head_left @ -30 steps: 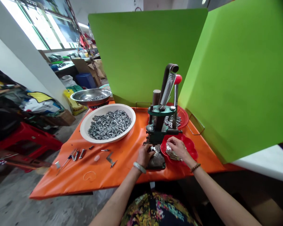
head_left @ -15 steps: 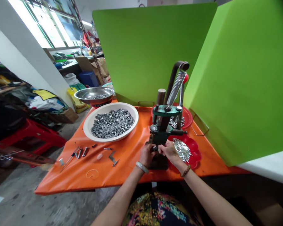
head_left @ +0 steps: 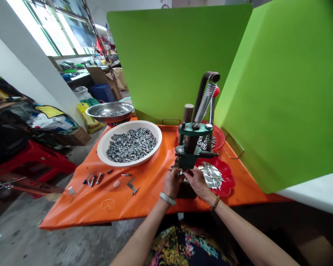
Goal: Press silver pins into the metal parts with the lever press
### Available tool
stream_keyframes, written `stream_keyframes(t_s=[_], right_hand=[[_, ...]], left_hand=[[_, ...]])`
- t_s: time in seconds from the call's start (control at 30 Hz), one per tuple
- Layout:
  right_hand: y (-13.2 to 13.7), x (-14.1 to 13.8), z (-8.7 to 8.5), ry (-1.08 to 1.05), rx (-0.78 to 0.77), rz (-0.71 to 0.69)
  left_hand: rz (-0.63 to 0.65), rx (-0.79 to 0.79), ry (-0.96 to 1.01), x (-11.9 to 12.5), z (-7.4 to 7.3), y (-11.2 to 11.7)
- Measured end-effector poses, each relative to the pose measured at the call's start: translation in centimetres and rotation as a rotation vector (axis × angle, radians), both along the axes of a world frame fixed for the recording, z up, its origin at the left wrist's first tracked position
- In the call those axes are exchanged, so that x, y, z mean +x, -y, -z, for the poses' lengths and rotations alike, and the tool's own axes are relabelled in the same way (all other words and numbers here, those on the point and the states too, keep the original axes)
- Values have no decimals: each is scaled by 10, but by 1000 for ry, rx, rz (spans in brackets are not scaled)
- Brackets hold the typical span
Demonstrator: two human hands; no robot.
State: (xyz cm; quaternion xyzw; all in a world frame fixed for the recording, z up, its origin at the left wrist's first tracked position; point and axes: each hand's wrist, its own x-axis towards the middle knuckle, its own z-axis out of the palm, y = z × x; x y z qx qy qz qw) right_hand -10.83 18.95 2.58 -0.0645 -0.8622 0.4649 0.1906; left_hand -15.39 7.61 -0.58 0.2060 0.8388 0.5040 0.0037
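A green hand press [head_left: 189, 159] with a coiled spring and a red-knobbed lever stands on the orange-covered table. Under its head, my left hand [head_left: 172, 183] is closed in a pinch around a small metal part [head_left: 181, 172]. My right hand [head_left: 196, 181] meets it from the right, fingertips pressed together at the same spot; what they pinch is hidden. Just right of that hand, a red scalloped dish [head_left: 228, 181] holds many thin silver pins [head_left: 211, 176]. A white basin [head_left: 102, 150] full of small grey metal parts [head_left: 131, 145] stands to the left.
Behind the press is another red dish [head_left: 219, 138] with metal pieces. A steel bowl [head_left: 96, 112] stands at the back left. Screwdriver [head_left: 81, 187], bolts [head_left: 99, 178] and a flat metal bracket [head_left: 132, 184] lie at the front left. Green panels [head_left: 177, 62] border the back and right.
My right hand has moved left and in under the press head, its fingertips now against those of my left hand. The left hand stays nearly in place.
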Motion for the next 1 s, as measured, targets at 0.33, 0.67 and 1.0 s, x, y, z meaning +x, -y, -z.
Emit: stream_keyframes(t_s=[0.33, 0.67, 1.0], right_hand=[[-61, -21, -45, 272, -573, -241], [-111, -93, -259, -155, -704, -343], [-39, 12, -297, 204, -593, -698]], left_hand=[[12, 18, -89, -1, -2, -3], [11, 3, -93, -1, -3, -2], [22, 30, -77, -4, 6, -2]])
